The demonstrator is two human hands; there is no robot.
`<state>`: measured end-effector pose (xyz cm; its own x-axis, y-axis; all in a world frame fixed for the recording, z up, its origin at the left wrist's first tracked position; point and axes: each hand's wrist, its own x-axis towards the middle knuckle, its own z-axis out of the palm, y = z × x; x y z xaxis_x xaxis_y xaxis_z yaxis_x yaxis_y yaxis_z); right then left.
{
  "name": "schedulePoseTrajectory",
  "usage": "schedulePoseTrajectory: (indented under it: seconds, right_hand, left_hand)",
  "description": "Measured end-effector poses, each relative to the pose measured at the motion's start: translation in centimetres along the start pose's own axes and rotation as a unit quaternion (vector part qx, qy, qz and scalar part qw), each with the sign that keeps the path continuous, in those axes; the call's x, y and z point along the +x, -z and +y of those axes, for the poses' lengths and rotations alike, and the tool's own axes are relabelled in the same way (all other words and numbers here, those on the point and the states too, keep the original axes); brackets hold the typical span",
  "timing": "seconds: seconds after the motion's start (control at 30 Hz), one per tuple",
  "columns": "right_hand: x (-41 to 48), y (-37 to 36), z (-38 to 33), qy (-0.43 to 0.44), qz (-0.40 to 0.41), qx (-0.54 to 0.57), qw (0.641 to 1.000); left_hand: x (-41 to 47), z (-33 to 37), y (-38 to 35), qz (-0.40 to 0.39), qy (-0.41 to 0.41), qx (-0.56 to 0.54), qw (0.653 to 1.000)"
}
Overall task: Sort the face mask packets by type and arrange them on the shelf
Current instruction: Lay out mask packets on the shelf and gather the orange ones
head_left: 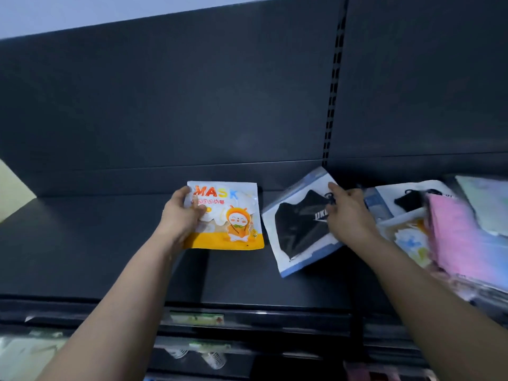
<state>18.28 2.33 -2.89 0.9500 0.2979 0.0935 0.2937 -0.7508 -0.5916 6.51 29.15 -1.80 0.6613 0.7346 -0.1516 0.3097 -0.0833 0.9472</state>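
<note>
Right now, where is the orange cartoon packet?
Head view, centre: the orange packet, gripped by the left hand, just left of the tilted black mask packet.

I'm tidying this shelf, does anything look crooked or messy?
The black mask packet under the right hand lies skewed on the shelf, unlike the orange cartoon packet. The pile at far right overlaps untidily.
</note>
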Motion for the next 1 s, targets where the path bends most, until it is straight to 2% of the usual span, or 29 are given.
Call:
schedulePoseTrajectory:
  seconds: [0.13, 0.2, 0.27, 0.3, 0.33, 0.4, 0.47, 0.53, 0.63, 0.83, 0.93, 1.0]
  right_hand:
    - [-1.1, -0.2, -1.5, -0.043, 0.090, 0.061, 0.993]
    - [-1.5, -0.6, -2.4, -0.055, 0.095, 0.075, 0.991]
    - [-1.9, -1.3, -3.5, -0.061, 0.093, 0.079, 0.991]
    - [-2.1, -1.8, -4.1, -0.062, 0.095, 0.079, 0.990]
    - [-2.4, -2.3, -4.7, -0.063, 0.096, 0.078, 0.990]
    - [-2.8, -3.4, -5.6, -0.065, 0.088, 0.082, 0.991]
    - [-3.2, -4.5, -6.2, -0.068, 0.075, 0.090, 0.991]
    - [-3.4, -5.6, -6.8, -0.070, 0.056, 0.087, 0.992]
    - [-3.4, -7.0, -7.8, -0.077, 0.035, 0.070, 0.994]
    - [-2.8, -9.8, -9.7, -0.088, 0.009, 0.027, 0.996]
    - [-2.7, -10.7, -9.7, -0.089, -0.003, -0.071, 0.994]
    - [-2.9, -11.1, -9.6, -0.043, -0.009, -0.148, 0.988]
  left_hand:
    - [2.1, -1.0, 2.5, -0.009, 0.001, 0.050, 0.999]
    - [3.0, -1.7, 4.1, 0.001, -0.004, 0.163, 0.987]
    - [3.6, -2.5, 4.9, 0.032, -0.039, 0.380, 0.924]
    - [3.6, -2.8, 5.0, 0.038, -0.079, 0.434, 0.897]
    - [3.5, -3.0, 4.9, 0.017, -0.125, 0.444, 0.887]
    - [3.2, -3.4, 4.1, -0.079, -0.209, 0.445, 0.867]
    - [3.1, -4.2, 3.5, -0.164, -0.243, 0.499, 0.815]
    - [3.5, -4.7, 3.9, -0.185, -0.239, 0.535, 0.789]
    - [4.6, -4.5, 6.1, -0.157, -0.212, 0.540, 0.799]
    - [6.0, -4.7, 11.5, -0.101, -0.142, 0.579, 0.797]
    - [5.6, -4.7, 10.9, -0.090, -0.181, 0.521, 0.829]
    - [5.1, -4.5, 9.8, -0.116, -0.229, 0.466, 0.847]
